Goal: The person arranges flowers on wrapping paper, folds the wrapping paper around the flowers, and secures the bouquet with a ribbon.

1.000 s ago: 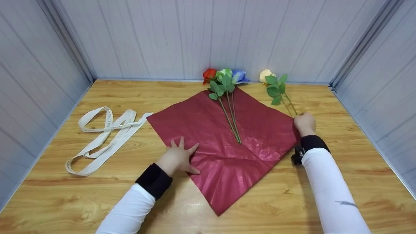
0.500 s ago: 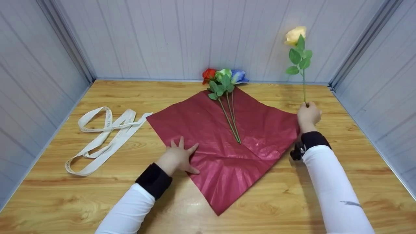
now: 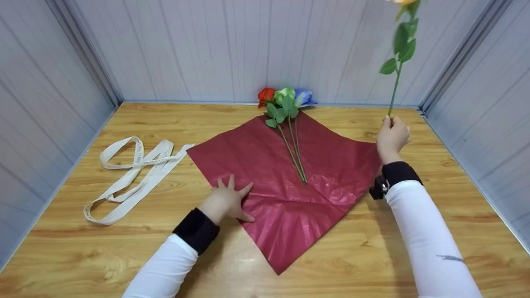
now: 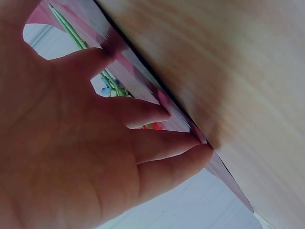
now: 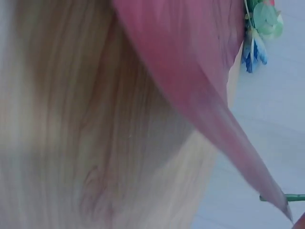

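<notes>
My right hand [image 3: 392,138] pinches the stem of a yellow artificial rose [image 3: 401,39], raised upright at the back right; the top of the bloom is cut off in the head view. My left hand [image 3: 227,202] rests with spread fingers on the left edge of a dark red sheet of wrapping paper [image 3: 281,223]. On the sheet lie a red rose [image 3: 266,97], a pale green rose [image 3: 284,95] and a blue flower [image 3: 305,98], their stems together. In the right wrist view, the stem's lower end [image 5: 265,197] shows beside the paper's raised corner [image 5: 248,164].
A white printed ribbon [image 3: 138,153] lies in loose loops on the left of the wooden table [image 3: 352,265]. Light panelled walls [image 3: 186,49] stand at the back and both sides. The flower heads are close to the back wall.
My right hand has lifted the yellow rose off the table, moving it up and slightly right until its bloom partly leaves the head view. The left hand and the three laid flowers stay put.
</notes>
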The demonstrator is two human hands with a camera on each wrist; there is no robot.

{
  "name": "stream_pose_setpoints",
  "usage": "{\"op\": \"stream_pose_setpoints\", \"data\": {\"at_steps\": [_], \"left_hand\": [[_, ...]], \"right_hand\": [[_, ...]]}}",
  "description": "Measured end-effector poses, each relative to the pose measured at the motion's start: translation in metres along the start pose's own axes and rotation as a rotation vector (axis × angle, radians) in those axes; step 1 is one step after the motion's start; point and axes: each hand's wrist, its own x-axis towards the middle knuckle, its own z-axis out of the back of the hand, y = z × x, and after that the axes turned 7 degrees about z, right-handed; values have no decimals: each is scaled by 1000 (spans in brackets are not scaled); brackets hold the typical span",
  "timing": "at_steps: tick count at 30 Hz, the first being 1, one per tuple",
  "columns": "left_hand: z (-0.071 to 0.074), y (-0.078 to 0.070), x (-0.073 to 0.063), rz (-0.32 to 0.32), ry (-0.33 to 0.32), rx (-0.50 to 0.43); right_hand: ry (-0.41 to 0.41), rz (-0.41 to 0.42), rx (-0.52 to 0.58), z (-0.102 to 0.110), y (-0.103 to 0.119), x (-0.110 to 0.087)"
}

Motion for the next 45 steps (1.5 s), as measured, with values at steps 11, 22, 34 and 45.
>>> {"op": "stream_pose_setpoints", "data": {"at_steps": [11,22,34,45], "left_hand": [[0,-1,3,5,5,14],[2,0,2,12,8,1],[0,-1,2,0,-2,0],[0,0,3,13,12,-3]], "right_hand": [[-62,190,72,1,32,4],[63,192,236,-13,61,-13],[638,108,29,-65,62,-75],[749,105,-37,-84,59,-93]]}}
